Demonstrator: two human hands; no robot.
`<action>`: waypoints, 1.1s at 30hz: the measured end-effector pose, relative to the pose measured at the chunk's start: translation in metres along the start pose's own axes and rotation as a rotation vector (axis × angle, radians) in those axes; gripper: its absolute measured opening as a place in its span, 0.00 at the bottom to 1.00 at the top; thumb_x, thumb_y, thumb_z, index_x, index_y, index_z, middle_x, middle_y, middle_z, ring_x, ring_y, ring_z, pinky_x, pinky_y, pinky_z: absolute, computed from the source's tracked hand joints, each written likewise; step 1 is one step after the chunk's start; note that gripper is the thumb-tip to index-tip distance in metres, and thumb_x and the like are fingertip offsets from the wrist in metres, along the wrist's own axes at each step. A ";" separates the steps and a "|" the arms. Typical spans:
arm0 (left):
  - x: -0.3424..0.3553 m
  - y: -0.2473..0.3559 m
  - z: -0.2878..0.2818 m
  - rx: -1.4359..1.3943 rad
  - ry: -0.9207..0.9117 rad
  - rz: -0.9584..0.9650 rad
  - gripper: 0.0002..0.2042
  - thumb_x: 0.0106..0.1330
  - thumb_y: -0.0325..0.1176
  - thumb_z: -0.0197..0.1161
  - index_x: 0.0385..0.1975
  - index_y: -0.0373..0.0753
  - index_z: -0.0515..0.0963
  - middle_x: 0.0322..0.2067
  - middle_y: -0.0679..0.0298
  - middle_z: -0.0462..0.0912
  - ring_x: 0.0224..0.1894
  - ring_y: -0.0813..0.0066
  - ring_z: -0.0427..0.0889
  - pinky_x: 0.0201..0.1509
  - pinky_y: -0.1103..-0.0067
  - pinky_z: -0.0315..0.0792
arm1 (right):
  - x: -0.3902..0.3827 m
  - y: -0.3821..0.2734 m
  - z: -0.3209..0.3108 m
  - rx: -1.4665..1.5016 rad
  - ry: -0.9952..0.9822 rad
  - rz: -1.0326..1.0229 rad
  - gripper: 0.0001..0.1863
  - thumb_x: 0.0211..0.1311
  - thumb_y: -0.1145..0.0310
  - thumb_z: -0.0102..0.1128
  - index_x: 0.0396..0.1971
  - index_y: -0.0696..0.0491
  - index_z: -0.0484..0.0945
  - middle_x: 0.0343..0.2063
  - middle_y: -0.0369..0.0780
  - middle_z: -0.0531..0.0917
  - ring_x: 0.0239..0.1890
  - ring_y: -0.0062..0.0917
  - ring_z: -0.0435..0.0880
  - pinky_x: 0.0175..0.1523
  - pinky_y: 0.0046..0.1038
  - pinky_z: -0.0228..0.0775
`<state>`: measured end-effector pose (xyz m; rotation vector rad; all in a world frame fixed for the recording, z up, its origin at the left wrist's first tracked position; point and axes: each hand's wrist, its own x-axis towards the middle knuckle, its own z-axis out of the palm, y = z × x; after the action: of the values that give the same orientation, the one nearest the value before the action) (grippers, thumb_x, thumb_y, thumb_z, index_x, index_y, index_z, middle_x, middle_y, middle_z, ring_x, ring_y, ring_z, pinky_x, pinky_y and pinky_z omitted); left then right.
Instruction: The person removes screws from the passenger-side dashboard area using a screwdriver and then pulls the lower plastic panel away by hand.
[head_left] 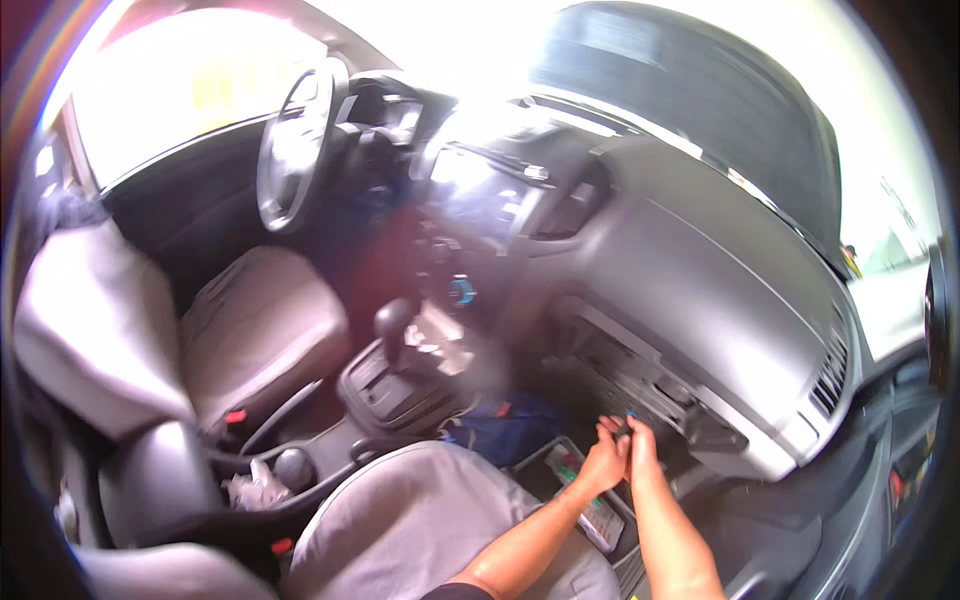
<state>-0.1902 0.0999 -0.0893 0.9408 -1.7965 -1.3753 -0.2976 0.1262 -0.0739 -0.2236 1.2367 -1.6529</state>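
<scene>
My left hand [604, 460] and my right hand [643, 452] are together in the passenger footwell, below the dashboard. Their fingers are curled in toward each other around something small and dark with a hint of blue; blur and the fingers hide its kind. Just beyond them, under the dashboard [700, 290], lies an exposed glovebox opening [625, 365] with bare brackets and dark parts. Beneath my forearms a tray [604, 527] holds small items, one of them green. A blue bag [515, 430] lies to the left of my hands.
Left of me are the passenger seat [400, 510], the gear lever [393, 325], the handbrake and the driver's seat [265, 320]. The steering wheel [298, 150] is at the far left. A raised hood [690, 95] shows through the windshield. The door [900, 460] is at the right.
</scene>
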 end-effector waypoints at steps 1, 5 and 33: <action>0.002 0.001 0.003 -0.099 0.097 0.028 0.23 0.77 0.43 0.53 0.58 0.27 0.63 0.45 0.40 0.83 0.43 0.45 0.86 0.37 0.57 0.80 | -0.003 -0.001 0.000 0.067 -0.085 -0.005 0.23 0.74 0.56 0.46 0.52 0.62 0.75 0.54 0.52 0.84 0.56 0.43 0.82 0.67 0.42 0.71; 0.003 0.005 0.002 -0.489 -0.155 -0.154 0.26 0.75 0.41 0.56 0.61 0.25 0.62 0.50 0.34 0.81 0.53 0.37 0.82 0.56 0.55 0.76 | -0.012 -0.009 -0.004 0.052 -0.019 0.016 0.20 0.75 0.58 0.48 0.54 0.58 0.77 0.53 0.45 0.84 0.58 0.37 0.81 0.66 0.42 0.70; -0.001 0.026 -0.043 -0.198 -0.105 -0.142 0.21 0.64 0.30 0.72 0.51 0.30 0.70 0.41 0.49 0.84 0.36 0.60 0.87 0.40 0.72 0.82 | -0.015 -0.018 0.009 0.107 0.061 0.032 0.14 0.69 0.69 0.59 0.50 0.57 0.73 0.45 0.46 0.87 0.46 0.33 0.86 0.53 0.39 0.80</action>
<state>-0.1567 0.0843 -0.0551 0.9194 -1.6578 -1.6854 -0.2956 0.1316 -0.0492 -0.0877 1.1872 -1.7031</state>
